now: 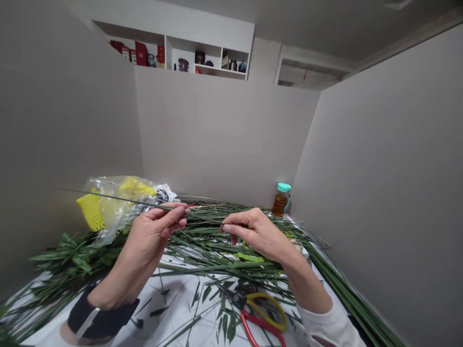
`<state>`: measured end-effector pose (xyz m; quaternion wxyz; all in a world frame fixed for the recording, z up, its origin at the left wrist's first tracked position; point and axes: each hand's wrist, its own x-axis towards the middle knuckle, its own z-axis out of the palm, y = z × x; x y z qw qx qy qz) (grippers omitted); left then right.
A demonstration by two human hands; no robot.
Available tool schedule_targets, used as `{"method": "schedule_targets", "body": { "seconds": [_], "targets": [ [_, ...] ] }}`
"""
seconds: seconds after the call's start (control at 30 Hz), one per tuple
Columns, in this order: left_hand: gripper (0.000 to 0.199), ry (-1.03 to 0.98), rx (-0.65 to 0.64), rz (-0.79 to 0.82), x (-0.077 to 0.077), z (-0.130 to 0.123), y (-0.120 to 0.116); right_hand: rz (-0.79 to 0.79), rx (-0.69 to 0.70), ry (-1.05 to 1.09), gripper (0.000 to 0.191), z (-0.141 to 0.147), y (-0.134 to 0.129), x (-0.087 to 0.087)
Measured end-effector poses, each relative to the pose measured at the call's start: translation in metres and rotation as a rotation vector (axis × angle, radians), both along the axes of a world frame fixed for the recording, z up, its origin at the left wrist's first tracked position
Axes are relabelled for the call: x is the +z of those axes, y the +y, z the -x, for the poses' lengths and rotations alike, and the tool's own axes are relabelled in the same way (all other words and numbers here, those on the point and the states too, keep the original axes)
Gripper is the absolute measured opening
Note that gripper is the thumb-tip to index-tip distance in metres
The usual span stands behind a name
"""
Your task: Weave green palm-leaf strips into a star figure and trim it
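Observation:
A thin dark green stem (204, 218) stretches between my two hands, above the table. My left hand (159, 229) pinches it between thumb and fingers, and its long thin end sticks out to the left. At the stem's right end, my right hand (249, 231) pinches it between thumb and forefinger. Beneath both hands lies a loose heap of long green stems (202, 236). Scissors (260, 311) with one yellow and one red handle rest on the white table (173, 294), among cut leaf pieces (227, 325).
Leafy stems (75, 255) lie at the left. Behind them sits a clear plastic bag (112, 207) with yellow foam netting (90, 212). A bottle with a turquoise lid (281, 200) stands at the back right. Long stems (347, 294) run along the right edge. Grey partitions (224, 135) surround the table.

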<state>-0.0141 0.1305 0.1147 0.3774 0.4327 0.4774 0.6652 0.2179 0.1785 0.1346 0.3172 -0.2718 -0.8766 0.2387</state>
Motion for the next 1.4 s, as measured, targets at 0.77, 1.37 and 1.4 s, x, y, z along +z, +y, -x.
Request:
{"method": "schedule_targets", "body": {
  "seconds": [0.77, 1.37, 1.4],
  "targets": [
    [0.029, -0.079, -0.054, -0.080, -0.002, -0.042, -0.022, 0.313, 0.147, 0.324, 0.015, 0.023, -0.010, -0.003],
    [0.041, -0.093, -0.082, -0.059, 0.002, -0.041, -0.023, 0.055, 0.044, 0.254, 0.026, 0.030, -0.016, -0.006],
    [0.041, -0.105, -0.091, -0.064, 0.001, -0.042, -0.022, 0.028, 0.032, 0.246, 0.026, 0.031, -0.017, -0.007]
  ]
}}
